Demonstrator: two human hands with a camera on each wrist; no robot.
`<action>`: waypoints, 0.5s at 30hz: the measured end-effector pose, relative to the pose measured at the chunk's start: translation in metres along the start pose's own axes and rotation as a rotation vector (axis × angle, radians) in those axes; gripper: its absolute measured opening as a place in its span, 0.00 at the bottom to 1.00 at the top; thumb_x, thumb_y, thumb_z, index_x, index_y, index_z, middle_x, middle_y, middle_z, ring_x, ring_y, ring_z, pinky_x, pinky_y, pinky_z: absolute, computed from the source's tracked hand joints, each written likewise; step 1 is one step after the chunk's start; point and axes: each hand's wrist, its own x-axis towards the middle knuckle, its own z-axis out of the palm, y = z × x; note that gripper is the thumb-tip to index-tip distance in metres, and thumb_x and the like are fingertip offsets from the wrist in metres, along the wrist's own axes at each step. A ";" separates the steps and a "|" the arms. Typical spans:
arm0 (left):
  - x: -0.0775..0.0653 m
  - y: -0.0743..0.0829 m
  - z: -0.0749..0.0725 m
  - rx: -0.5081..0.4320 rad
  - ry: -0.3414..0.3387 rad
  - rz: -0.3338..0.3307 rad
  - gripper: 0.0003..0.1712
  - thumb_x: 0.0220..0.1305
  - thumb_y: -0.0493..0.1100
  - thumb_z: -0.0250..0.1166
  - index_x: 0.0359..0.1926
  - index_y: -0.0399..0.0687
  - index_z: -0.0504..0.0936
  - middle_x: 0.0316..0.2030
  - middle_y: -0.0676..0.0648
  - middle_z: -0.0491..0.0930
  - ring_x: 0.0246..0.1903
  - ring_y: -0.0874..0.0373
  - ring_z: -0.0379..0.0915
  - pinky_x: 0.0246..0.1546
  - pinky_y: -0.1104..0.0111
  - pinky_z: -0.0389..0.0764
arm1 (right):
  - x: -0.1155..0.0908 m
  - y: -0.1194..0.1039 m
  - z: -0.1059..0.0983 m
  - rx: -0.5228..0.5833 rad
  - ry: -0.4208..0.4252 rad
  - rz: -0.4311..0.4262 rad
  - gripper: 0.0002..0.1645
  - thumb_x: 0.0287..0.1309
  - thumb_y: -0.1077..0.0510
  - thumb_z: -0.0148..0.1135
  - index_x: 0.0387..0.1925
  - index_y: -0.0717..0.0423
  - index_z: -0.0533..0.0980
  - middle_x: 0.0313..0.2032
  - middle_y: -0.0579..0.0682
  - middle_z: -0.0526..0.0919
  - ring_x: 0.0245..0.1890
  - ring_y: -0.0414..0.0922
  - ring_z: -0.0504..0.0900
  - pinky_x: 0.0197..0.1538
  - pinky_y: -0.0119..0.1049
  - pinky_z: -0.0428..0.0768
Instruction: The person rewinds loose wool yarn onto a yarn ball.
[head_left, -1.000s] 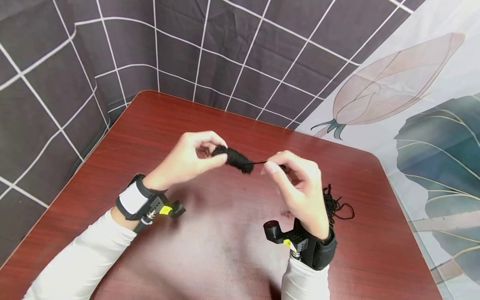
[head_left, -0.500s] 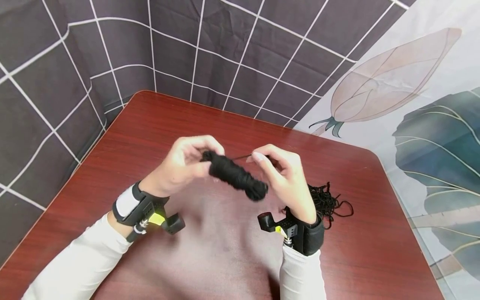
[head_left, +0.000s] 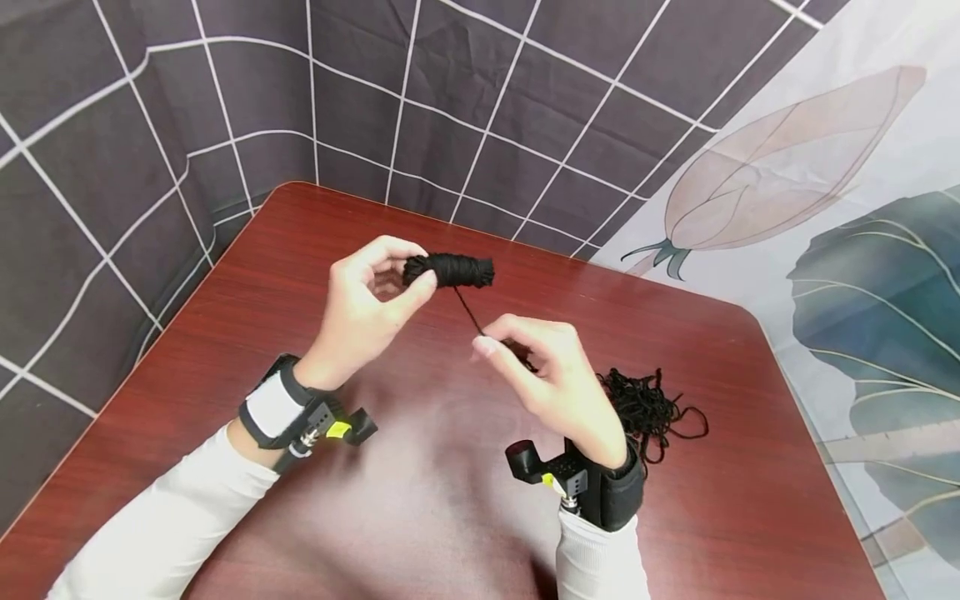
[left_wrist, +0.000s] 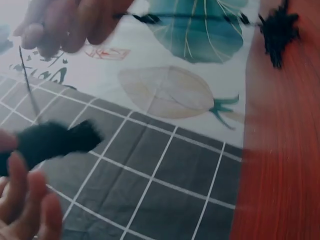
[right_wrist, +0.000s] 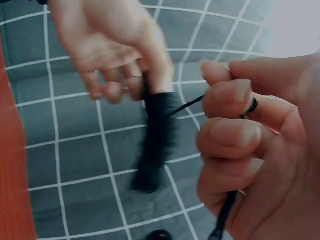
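Observation:
A black bundle of wound cord (head_left: 453,270) hangs above the table, its left end pinched between the thumb and fingers of my left hand (head_left: 360,304). From the bundle's middle a single strand (head_left: 469,310) runs taut down to my right hand (head_left: 558,379), which pinches it between thumb and forefinger. In the right wrist view the cord (right_wrist: 227,212) passes on through the right palm and out below the curled fingers. Behind the right wrist a loose tangle of black cord (head_left: 641,408) lies on the table.
The reddish-brown table (head_left: 420,508) has rounded far corners. Behind it hangs a dark grey cloth (head_left: 480,108) with white grid lines. A pale cloth (head_left: 757,317) with a plant print hangs at the right.
The bundle has swung from slanting down to the right to lying nearly level, and it is higher. My right hand has moved left and down, keeping the strand pinched.

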 end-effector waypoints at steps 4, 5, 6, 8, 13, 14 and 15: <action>0.000 -0.002 0.000 0.087 -0.178 -0.006 0.10 0.51 0.39 0.68 0.36 0.40 0.80 0.23 0.47 0.79 0.23 0.62 0.72 0.22 0.75 0.74 | -0.006 -0.003 -0.012 0.040 0.145 0.002 0.06 0.56 0.67 0.59 0.25 0.57 0.79 0.21 0.45 0.79 0.15 0.36 0.64 0.15 0.29 0.62; 0.000 -0.002 0.000 0.087 -0.231 -0.013 0.10 0.51 0.39 0.68 0.35 0.42 0.80 0.22 0.48 0.79 0.23 0.62 0.72 0.22 0.74 0.74 | -0.007 -0.003 -0.014 0.050 0.180 -0.003 0.06 0.55 0.68 0.59 0.25 0.58 0.79 0.21 0.45 0.79 0.15 0.36 0.63 0.15 0.29 0.59; 0.000 -0.002 0.001 0.079 -0.285 -0.017 0.09 0.51 0.39 0.68 0.35 0.42 0.81 0.23 0.48 0.79 0.23 0.62 0.72 0.23 0.74 0.75 | -0.008 -0.002 -0.017 0.052 0.214 -0.010 0.07 0.54 0.69 0.59 0.25 0.59 0.79 0.20 0.45 0.78 0.14 0.36 0.61 0.15 0.29 0.58; 0.000 -0.002 0.000 0.035 -0.400 -0.028 0.09 0.51 0.38 0.68 0.35 0.43 0.80 0.24 0.48 0.79 0.25 0.62 0.73 0.25 0.73 0.76 | -0.009 0.000 -0.020 0.062 0.272 -0.018 0.07 0.54 0.70 0.59 0.24 0.60 0.79 0.19 0.46 0.76 0.14 0.36 0.61 0.16 0.29 0.58; -0.002 0.004 -0.004 -0.242 -0.603 -0.064 0.10 0.52 0.32 0.65 0.37 0.35 0.78 0.29 0.44 0.78 0.29 0.55 0.73 0.29 0.71 0.77 | -0.009 0.008 -0.023 0.053 0.346 -0.005 0.06 0.56 0.69 0.58 0.26 0.63 0.78 0.14 0.44 0.69 0.13 0.36 0.62 0.15 0.29 0.60; -0.002 0.006 -0.005 -0.296 -0.616 -0.065 0.10 0.53 0.31 0.64 0.38 0.34 0.77 0.30 0.44 0.77 0.29 0.54 0.72 0.29 0.71 0.77 | -0.009 0.010 -0.023 0.051 0.345 0.003 0.05 0.56 0.68 0.58 0.26 0.63 0.78 0.14 0.44 0.69 0.13 0.36 0.63 0.15 0.29 0.60; -0.003 0.007 -0.006 -0.350 -0.622 -0.066 0.10 0.53 0.31 0.63 0.38 0.33 0.77 0.30 0.44 0.77 0.28 0.53 0.72 0.28 0.71 0.77 | -0.008 0.012 -0.022 0.052 0.337 0.012 0.05 0.57 0.67 0.58 0.27 0.63 0.78 0.14 0.44 0.68 0.13 0.37 0.63 0.15 0.30 0.61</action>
